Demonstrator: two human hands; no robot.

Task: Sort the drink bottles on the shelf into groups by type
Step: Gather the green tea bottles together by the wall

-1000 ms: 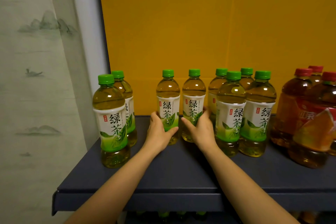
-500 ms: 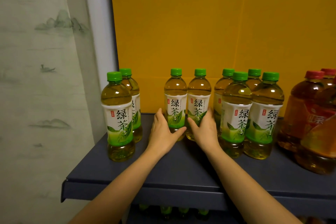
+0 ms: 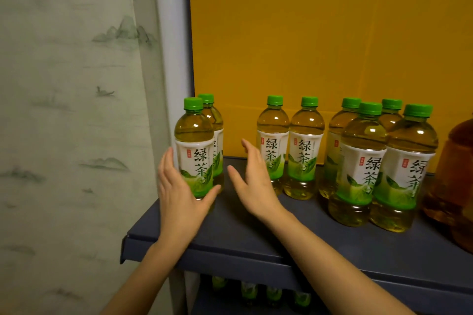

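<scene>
Both hands straight-fingered, left hand [image 3: 179, 194] touching green-tea bottle [image 3: 195, 151] by curtain [image 3: 76, 110]; right hand [image 3: 256, 184] near middle pair [image 3: 304, 151]

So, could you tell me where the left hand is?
Head view, left: the left hand touches the front green-capped bottle at the left end of the shelf.

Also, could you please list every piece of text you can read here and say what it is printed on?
"绿茶": label of the front-left bottle.
"绿茶": labels of the left middle bottle and the right middle bottle.
"绿茶": labels of the front-right bottle and the bottle beside it.
The red stamps on these labels: too small to read.
The brown bottle: no text shows.
The lower-shelf bottles: blurred.
</scene>
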